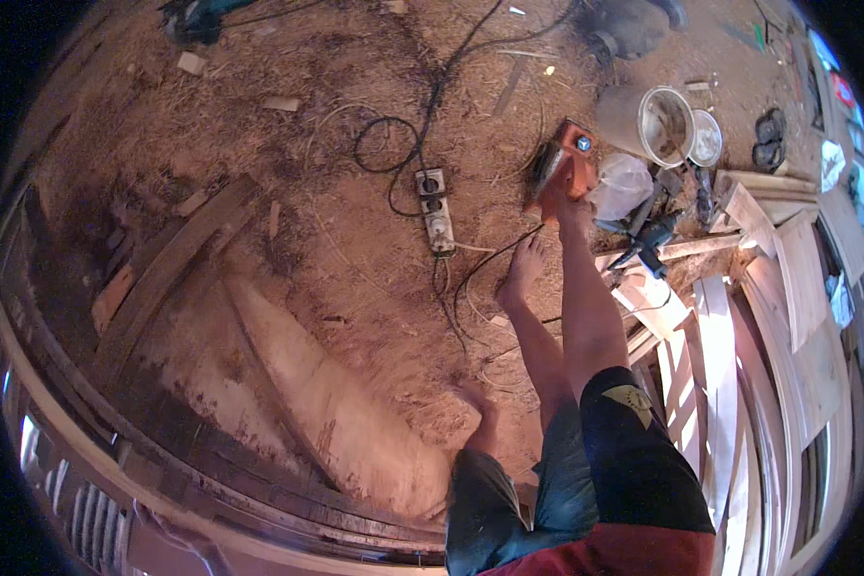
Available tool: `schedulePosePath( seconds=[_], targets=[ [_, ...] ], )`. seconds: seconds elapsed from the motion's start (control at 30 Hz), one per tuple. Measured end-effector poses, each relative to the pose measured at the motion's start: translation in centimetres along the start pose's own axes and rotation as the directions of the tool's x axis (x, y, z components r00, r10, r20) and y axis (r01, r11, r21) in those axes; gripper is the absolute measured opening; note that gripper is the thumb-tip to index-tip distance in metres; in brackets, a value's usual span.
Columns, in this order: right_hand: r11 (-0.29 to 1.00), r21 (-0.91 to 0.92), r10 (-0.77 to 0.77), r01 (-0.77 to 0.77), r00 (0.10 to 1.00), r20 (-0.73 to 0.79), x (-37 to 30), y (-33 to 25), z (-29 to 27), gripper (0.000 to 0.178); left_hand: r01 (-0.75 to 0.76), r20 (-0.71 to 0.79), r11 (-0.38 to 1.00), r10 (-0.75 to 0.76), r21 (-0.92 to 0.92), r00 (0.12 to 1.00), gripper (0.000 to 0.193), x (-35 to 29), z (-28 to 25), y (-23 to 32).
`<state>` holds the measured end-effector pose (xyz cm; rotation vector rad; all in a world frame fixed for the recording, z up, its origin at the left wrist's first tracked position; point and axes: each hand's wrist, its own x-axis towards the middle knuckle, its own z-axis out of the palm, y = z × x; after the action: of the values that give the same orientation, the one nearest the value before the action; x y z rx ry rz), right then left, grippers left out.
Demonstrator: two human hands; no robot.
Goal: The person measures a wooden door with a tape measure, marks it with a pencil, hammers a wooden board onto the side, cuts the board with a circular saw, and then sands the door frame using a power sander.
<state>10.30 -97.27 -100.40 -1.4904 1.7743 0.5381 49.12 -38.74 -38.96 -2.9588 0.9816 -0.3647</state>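
Note:
My right arm reaches forward from the lower edge in a dark sleeve. At its end, my right hand (572,211) is closed on the rear handle of an orange electric hand planer (568,161) with a blue knob. The planer rests on the shaving-covered ground. A black cable trails from near its back end toward a power strip (436,213) to its left. A clear plastic bag (622,184) lies just right of the planer. My left hand is out of view. One bare foot (522,271) stands just behind the planer; my other leg is bent to the left.
A white bucket (664,127) and a smaller tub (705,140) stand beyond the bag. A dark power tool (651,248) lies near stacked boards (720,355) on the right. Sandals (768,140) are farther off. Wide planks (336,403) lie at left; cables cross the ground.

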Motion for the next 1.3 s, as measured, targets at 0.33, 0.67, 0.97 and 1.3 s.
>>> schedulePosePath(
  seconds=[0.33,0.67,0.97,1.3],
  targets=[
    [0.936,0.350,-0.085,0.049,0.992,0.090,-22.0,-1.8,-7.9,0.055,0.424,0.050,0.872,-0.425,-0.246,0.904,0.063,-3.3,-1.3,-0.3],
    [0.490,0.827,-0.314,-0.276,0.830,0.462,-59.5,-16.4,-36.7,0.012,0.370,-0.009,0.923,-0.373,-0.111,0.928,0.041,-0.2,-3.1,4.0],
    [0.229,0.955,-0.658,-0.188,0.693,0.294,-71.5,-19.2,-52.5,0.019,0.330,0.494,0.369,0.593,-0.869,0.636,0.061,-8.5,-8.6,42.2],
    [-0.068,0.997,-0.782,-0.037,0.622,-0.030,-69.6,-12.1,-60.1,0.013,-0.062,0.031,0.392,0.226,-0.918,0.974,0.029,7.3,-21.8,29.1]
  ],
)
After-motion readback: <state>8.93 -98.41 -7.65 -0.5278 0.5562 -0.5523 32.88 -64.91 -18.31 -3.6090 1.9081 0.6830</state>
